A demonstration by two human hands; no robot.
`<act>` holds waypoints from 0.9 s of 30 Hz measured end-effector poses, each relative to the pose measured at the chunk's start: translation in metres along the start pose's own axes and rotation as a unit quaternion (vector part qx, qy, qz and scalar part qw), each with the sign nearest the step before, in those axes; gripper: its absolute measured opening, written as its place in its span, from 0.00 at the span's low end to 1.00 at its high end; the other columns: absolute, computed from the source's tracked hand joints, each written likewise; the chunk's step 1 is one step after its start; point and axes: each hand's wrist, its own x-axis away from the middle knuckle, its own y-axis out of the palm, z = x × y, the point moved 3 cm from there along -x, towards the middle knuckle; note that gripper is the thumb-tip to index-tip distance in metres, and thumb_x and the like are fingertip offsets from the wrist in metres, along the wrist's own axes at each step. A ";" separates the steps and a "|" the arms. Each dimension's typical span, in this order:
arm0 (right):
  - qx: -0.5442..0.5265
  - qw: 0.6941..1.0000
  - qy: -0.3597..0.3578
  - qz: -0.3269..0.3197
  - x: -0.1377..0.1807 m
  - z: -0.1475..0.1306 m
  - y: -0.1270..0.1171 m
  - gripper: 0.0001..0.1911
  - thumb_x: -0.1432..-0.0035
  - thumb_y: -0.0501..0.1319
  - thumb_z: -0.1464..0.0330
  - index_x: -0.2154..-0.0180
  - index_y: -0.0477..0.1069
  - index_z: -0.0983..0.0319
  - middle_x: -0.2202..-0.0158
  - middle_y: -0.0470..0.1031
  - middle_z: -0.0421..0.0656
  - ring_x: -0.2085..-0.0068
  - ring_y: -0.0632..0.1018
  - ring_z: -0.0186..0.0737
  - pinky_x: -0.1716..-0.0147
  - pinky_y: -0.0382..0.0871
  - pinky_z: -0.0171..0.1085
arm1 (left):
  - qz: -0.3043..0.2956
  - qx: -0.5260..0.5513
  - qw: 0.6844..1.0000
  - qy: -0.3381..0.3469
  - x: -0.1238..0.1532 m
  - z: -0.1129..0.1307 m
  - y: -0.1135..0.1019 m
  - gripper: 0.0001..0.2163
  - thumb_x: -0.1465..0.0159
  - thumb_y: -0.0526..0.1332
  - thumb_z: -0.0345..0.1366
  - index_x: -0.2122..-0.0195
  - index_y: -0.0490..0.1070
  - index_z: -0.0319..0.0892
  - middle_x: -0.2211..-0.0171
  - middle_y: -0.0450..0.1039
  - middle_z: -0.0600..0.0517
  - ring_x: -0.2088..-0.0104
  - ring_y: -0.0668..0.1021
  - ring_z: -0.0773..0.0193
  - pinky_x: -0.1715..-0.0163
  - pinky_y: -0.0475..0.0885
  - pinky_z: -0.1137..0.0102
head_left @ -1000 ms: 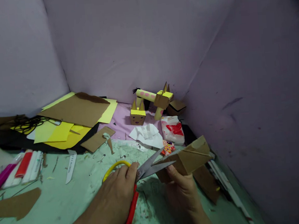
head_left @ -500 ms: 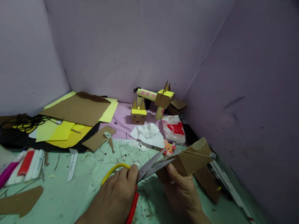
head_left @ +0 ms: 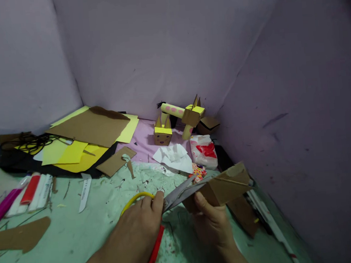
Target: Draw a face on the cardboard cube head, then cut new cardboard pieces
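Note:
My left hand [head_left: 137, 229] is closed round a pair of scissors [head_left: 183, 193] with one yellow and one red handle. Its blades point right and reach the upper left edge of a small cardboard box [head_left: 228, 184]. That box is gripped in my right hand [head_left: 213, 221], thumb on the near side and fingers underneath, mostly hidden. Whether the blades have card between them is hard to make out. Beyond the blades lie a crumpled white paper [head_left: 174, 158] and a patterned scrap [head_left: 198, 171].
Behind stand a small cardboard animal head [head_left: 163, 135] and a spotted yellow paper animal [head_left: 174, 110]. Cardboard and yellow sheets [head_left: 87, 128] are piled at the back left. Markers [head_left: 31, 191], a cutter blade [head_left: 84, 193] and a cardboard cutout [head_left: 22, 234] lie left. Walls close in behind and right.
The scissor blades have come closer together at the box's edge. My left hand has shifted slightly right; the right hand holds the box in nearly the same place.

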 end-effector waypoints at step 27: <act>-0.011 1.000 0.008 0.008 0.003 -0.002 0.007 0.30 0.54 0.73 0.65 0.48 0.73 0.50 0.55 0.81 0.41 0.50 0.78 0.52 0.45 0.67 0.55 | 0.039 0.008 0.999 0.011 0.005 0.003 0.012 0.23 0.42 0.45 0.15 0.48 0.65 0.38 0.60 0.75 0.43 0.60 0.79 0.52 0.59 0.75 0.56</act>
